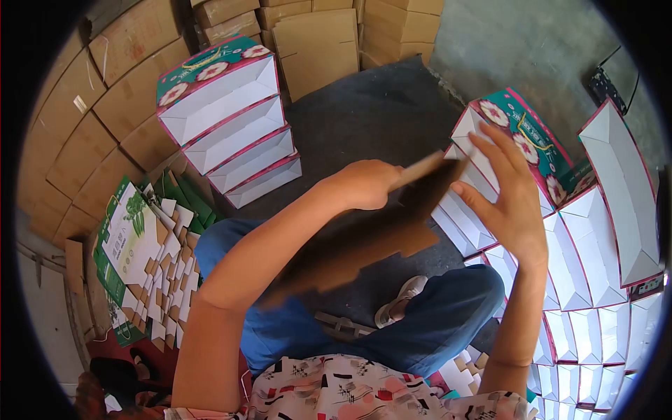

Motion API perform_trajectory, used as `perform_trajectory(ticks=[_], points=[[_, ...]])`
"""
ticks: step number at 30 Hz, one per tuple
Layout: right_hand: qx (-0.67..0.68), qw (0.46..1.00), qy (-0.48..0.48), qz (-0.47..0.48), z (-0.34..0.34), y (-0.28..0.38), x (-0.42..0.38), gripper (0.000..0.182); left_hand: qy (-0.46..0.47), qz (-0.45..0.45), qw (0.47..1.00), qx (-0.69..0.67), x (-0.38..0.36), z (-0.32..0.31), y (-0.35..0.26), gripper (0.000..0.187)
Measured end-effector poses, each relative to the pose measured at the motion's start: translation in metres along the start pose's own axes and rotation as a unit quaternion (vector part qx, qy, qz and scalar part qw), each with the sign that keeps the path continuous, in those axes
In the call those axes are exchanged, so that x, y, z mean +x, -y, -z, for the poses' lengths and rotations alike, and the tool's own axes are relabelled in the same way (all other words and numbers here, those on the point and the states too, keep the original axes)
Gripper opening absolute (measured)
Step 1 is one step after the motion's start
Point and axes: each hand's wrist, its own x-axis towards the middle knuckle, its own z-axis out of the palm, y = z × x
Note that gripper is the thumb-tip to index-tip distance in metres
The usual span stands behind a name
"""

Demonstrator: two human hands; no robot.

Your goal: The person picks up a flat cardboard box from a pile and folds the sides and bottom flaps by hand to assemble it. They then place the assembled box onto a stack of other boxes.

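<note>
Cardboard (pixel 371 245), a brown panel with notched tabs along its lower edge, is tilted in the air above the seated person's blue trousers (pixel 434 315), partly blurred. The left hand (pixel 364 185) has its grip closed round the upper edge, bearing the piece. The right hand (pixel 507 206) has a wide grip, thumb and fingers spread by the far corner; whether any fingertip touches there I cannot tell. The piece looks light and fairly stiff, with little slip to it, though the folds should give and the thin tabs could crease or tear. The plain upper edge seems a sound place to hold, with the far corner good for steadying; the tabs would make poor holds.

Below, a pale shoe (pixel 402 297) rests on the dark floor (pixel 371 112). To the left of the trousers lies a heap of tabbed card pieces (pixel 168 280), with green-and-white printed pieces (pixel 129 231) beside it. Past the right hand stand many printed boxes (pixel 511 133), several showing white recessed faces. Farther off on the left rises a similar stack (pixel 227 105). Brown cartons (pixel 136 91) line the left and back, and a grey wall (pixel 511 42) stands behind the right side.
</note>
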Motion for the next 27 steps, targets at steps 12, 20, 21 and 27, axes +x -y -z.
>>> perform_trajectory(ticks=[12, 20, 21, 27], points=[[0.022, 0.951, 0.285, -0.117, -0.082, -0.044, -0.037, 0.032, -0.3, -0.017, 0.918, 0.257, -0.006, -0.008, -0.02, 0.046], [0.147, 0.913, 0.213, -0.315, -0.135, -0.025, -0.113, 0.036, -0.234, 0.213, 0.942, -0.107, -0.021, -0.092, 0.041, 0.096], [0.152, 0.915, 0.197, -0.317, -0.144, -0.024, -0.124, 0.035, -0.215, 0.191, 0.942, -0.174, -0.012, -0.098, 0.045, 0.095], [0.138, 0.907, 0.184, -0.352, -0.139, -0.007, -0.129, 0.032, -0.129, 0.212, 0.945, -0.211, 0.041, -0.117, 0.059, 0.069]])
